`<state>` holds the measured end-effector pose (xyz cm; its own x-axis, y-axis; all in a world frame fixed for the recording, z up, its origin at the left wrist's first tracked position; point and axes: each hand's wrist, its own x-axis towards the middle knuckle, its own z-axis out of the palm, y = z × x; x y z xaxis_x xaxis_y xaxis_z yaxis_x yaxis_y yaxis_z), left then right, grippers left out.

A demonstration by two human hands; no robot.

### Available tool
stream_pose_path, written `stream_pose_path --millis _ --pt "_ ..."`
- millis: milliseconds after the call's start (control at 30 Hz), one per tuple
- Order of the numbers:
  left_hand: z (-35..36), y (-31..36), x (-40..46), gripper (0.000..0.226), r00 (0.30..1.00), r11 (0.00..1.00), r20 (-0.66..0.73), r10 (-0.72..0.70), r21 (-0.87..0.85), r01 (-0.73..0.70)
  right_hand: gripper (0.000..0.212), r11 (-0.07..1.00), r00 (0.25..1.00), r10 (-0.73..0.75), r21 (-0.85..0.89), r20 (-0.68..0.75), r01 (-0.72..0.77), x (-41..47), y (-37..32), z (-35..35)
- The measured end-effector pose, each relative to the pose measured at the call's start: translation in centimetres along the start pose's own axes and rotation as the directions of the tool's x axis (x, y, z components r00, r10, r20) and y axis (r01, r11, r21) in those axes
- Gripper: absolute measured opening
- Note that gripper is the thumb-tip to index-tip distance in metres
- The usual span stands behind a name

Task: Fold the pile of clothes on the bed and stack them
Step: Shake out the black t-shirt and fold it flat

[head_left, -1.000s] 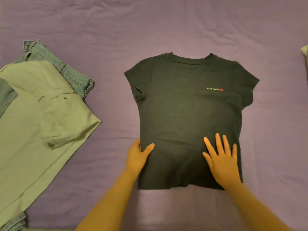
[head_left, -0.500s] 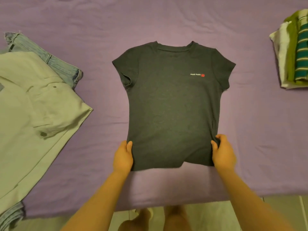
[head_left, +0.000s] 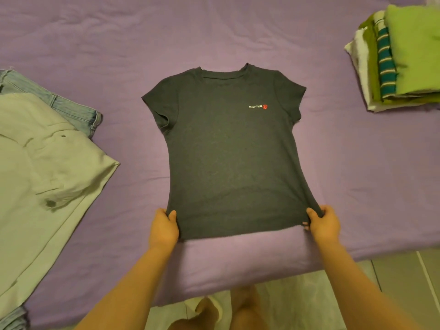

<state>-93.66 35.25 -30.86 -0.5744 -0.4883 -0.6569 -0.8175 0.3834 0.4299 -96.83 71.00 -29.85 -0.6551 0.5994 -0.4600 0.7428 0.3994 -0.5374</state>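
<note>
Purple bed point(head_left: 357, 175): T-shirt point(head_left: 228, 151) lengthwise, collar away

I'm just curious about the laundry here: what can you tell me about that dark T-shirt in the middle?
The dark T-shirt is charcoal grey, soft knit by the look of it, with short sleeves, a round neck and a small white-and-red chest logo. It lies spread flat, unfolded, on the purple bed sheet, neck away from the person. The left hand and right hand each grip a bottom hem corner.

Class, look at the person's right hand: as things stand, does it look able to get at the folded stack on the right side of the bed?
Probably yes, once freed. The right hand now grips the dark T-shirt hem; only bare purple sheet lies between it and the folded stack, though the stack sits far up the bed, likely needing a lean.
</note>
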Motion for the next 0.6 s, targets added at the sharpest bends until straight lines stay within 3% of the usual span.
stream_pose_path --millis 100,200,300,367,467,600 --pt "-0.5 -0.5 -1.0 0.03 1.0 0.996 0.012 0.003 0.089 -0.004 0.016 0.999 1.0 -0.004 -0.048 -0.014 0.004 -0.4 0.2 -0.3" --pt "-1.3 -0.3 -1.9 0.026 0.999 0.963 -0.036 0.033 0.269 -0.022 0.03 0.977 0.997 -0.043 -0.207 0.061 0.054 -0.6 -0.3 -0.5" --pt "-1.3 0.9 -2.2 0.029 0.972 0.885 -0.12 0.2 0.448 -0.127 0.038 0.88 0.972 -0.224 -0.416 0.065 0.23 -0.6 -1.7 -0.2" --pt "-0.7 2.4 -2.0 0.037 0.945 0.869 -0.083 0.315 0.426 -0.252 0.037 0.817 0.939 -0.324 -0.467 0.111 0.337 -0.3 -3.0 0.3" --pt "1.4 5.6 -1.4 0.04 0.889 0.828 0.066 0.453 0.338 -0.447 0.042 0.868 0.91 -0.349 -0.288 0.224 0.404 1.1 -5.3 2.0" --pt "4.7 11.3 0.5 0.047 0.775 0.589 0.262 0.575 0.525 -0.614 0.047 0.971 0.959 -0.217 -0.062 0.185 0.231 5.5 -9.6 3.6"
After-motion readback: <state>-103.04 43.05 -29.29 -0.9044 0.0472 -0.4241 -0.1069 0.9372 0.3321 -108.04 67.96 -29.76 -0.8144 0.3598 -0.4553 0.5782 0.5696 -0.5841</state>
